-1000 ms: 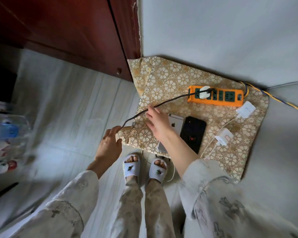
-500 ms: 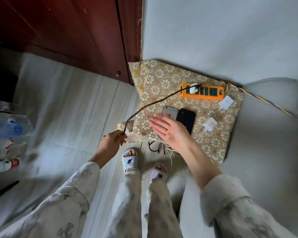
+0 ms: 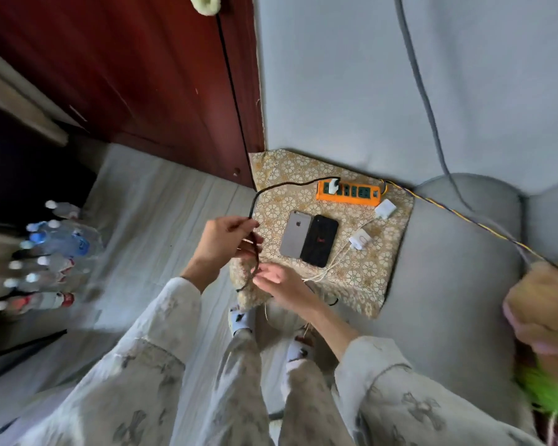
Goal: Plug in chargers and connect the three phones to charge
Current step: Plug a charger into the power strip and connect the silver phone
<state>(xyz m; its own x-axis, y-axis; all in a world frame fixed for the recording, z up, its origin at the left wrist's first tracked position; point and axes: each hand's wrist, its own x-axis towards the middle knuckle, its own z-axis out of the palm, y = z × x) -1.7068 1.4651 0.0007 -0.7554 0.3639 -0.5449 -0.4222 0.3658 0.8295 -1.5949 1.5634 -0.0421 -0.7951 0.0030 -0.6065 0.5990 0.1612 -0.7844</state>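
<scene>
Head view: the left hand pinches a black cable between thumb and fingers, just off the left edge of a gold floral cloth spread on a grey sofa seat. The cable arcs up and over to a white charger seated in the left end socket of an orange power strip; below the pinch it hangs in a loose loop toward the right hand, whose fingers curl at the loop's lower end; whether they grip the free connector cannot be told. A silver phone and a black phone lie face down, side by side and touching, on the cloth below the strip; a third phone is not discernible. Two further white chargers lie unplugged to the right of the phones, and pale cables trail from them to the cloth's near edge. Judged handling: the cable is light and limp, so it will sag and twist unless taken close behind the connector's stiff end. The phones look smooth, flat and slippery on soft cloth, and are best steadied by the long edges while the connector goes in. The chargers are small, rigid and light, best gripped by the body, not the cord.
</scene>
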